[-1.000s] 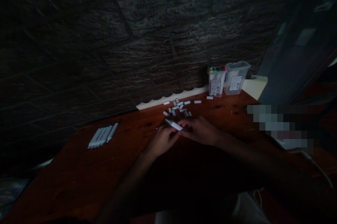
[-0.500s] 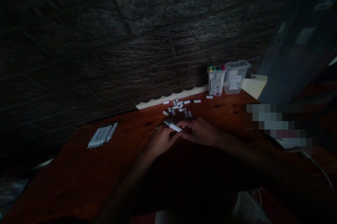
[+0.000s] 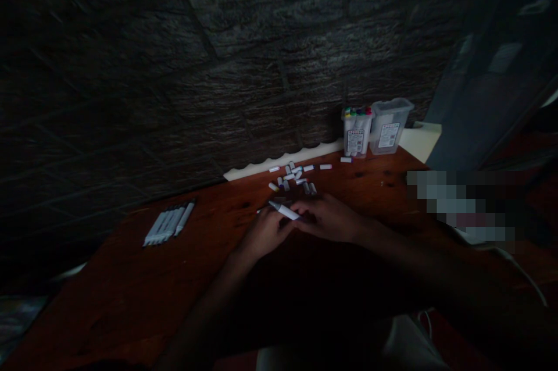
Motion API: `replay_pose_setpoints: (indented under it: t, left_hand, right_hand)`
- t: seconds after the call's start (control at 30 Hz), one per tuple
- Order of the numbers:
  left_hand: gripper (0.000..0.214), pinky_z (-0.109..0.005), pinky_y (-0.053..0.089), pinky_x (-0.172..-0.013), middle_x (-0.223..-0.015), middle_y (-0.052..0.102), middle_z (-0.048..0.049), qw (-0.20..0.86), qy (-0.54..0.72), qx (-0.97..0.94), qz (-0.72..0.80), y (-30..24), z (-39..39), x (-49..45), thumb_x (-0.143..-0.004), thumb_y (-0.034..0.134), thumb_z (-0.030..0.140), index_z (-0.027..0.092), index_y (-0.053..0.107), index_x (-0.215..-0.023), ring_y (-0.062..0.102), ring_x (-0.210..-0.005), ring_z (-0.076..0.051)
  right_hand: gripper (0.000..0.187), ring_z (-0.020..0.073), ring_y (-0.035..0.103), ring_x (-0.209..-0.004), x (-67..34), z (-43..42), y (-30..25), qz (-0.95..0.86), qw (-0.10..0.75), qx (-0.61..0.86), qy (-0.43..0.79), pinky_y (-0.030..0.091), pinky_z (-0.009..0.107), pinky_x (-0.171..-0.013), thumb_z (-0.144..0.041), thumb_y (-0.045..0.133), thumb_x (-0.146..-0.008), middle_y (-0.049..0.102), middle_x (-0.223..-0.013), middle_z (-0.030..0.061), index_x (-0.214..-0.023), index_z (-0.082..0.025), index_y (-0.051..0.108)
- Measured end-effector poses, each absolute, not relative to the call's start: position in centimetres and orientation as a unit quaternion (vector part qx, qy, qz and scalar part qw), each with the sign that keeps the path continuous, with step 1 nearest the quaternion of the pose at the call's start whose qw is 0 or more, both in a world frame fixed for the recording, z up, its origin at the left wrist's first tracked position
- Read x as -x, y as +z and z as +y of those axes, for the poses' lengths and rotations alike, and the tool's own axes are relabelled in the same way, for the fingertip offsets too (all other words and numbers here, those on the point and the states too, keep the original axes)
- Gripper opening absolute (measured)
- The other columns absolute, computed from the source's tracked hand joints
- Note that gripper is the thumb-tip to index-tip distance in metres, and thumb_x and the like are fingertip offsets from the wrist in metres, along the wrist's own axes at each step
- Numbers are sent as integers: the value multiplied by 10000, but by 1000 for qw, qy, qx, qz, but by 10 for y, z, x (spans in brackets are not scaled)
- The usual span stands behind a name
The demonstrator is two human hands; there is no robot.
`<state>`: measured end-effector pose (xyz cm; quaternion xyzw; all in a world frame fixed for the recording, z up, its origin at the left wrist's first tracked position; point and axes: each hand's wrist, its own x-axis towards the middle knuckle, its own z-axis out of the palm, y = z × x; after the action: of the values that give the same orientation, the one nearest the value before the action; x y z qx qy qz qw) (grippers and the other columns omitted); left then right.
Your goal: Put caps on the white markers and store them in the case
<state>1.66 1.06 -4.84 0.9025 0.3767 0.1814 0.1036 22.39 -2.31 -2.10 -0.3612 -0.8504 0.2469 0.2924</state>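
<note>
Marker (image 3: 286, 211): smooth white barrel, tapered grey end pointing up and left, held at a tilt between both hands above the front side of the loose caps (image 3: 289, 177). The left hand (image 3: 271, 230) has its grip closed around the barrel from below; the right hand (image 3: 328, 218) has its grip narrow, fingertips pinching the right end. The caps are short white cylinders, several with coloured ends, scattered at mixed angles. Compared with one second earlier, the marker lies slightly lower and further left relative to these caps; caps, containers and marker row keep their places. The desk (image 3: 213, 214) is reddish-brown wood with dark knots. At left, the marker row (image 3: 163, 227) lies flat, barrels parallel, the rightmost slightly apart. At the rear right stand two translucent plastic containers: a filled container (image 3: 356, 141) with coloured marker ends at its rim, and a wider-mouthed container (image 3: 389, 134) beside it, both labelled. A scalloped white strip (image 3: 283, 161) follows the rear edge against the rough, block-jointed wall (image 3: 235, 63). A broad stretch of wood separates the left hand from the row; another extends rightward to a pixelated object (image 3: 462, 202).
</note>
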Motion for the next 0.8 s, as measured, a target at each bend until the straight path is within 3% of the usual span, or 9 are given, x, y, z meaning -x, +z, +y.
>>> replay_pose_setpoints:
  t: [0.8]
  left_hand:
    - [123, -369, 511, -823, -980, 703, -52, 119, 181, -897, 386, -50, 12, -15, -805, 622, 190, 218, 662, -918, 645, -926, -226]
  right_hand:
    - [263, 173, 645, -838, -221, -27, -17, -852, 269, 390, 224, 464, 294, -742, -247, 552, -868, 709, -971, 46, -1116, -206, 631]
